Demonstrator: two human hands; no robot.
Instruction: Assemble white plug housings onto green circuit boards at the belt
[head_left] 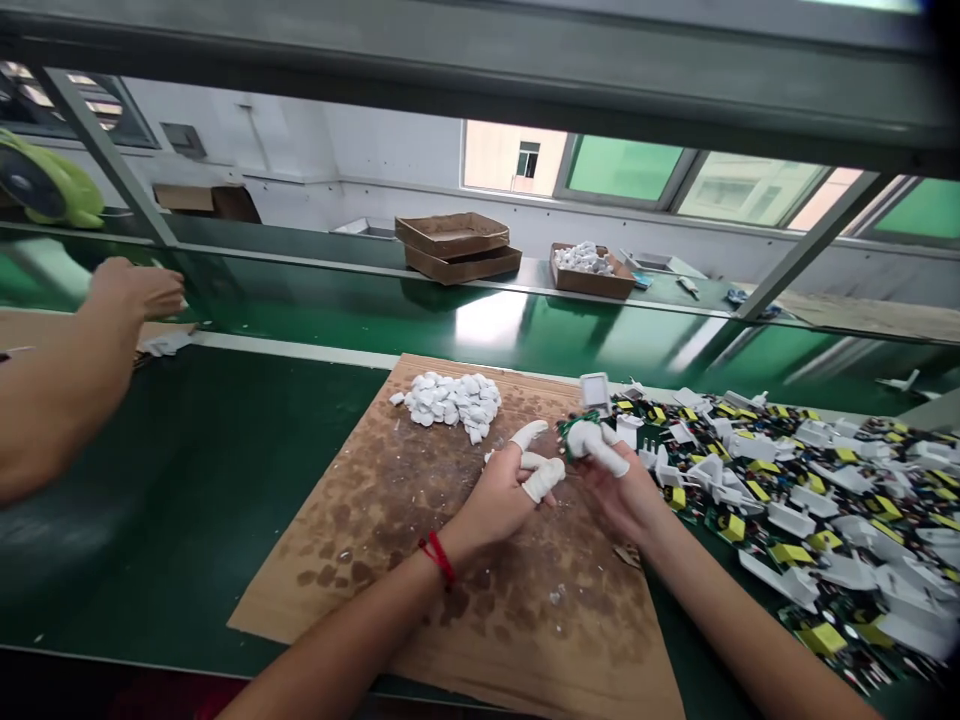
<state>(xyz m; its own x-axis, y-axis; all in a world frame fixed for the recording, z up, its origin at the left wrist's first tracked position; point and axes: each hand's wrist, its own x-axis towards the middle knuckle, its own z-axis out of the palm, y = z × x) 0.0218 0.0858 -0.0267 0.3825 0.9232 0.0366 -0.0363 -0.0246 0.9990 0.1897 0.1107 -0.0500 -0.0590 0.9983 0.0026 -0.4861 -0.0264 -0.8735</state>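
Overall, a green conveyor bench (pixel 187 480) runs across in front of me, with a stained cardboard sheet (pixel 375 540) lying on it. A heap of white plastic housings and circuit boards (pixel 825 510) sits to the right, and a pile of white chips (pixel 450 400) lies on the sheet. A co-worker's hand (pixel 135 290) reaches in far left. My left hand (pixel 495 500), red cord (pixel 437 558) at the wrist, shows nothing held, fingers apart, just beside my right hand (pixel 611 495), whose white-capped fingers (pixel 600 450) clamp a small green circuit board (pixel 576 435).
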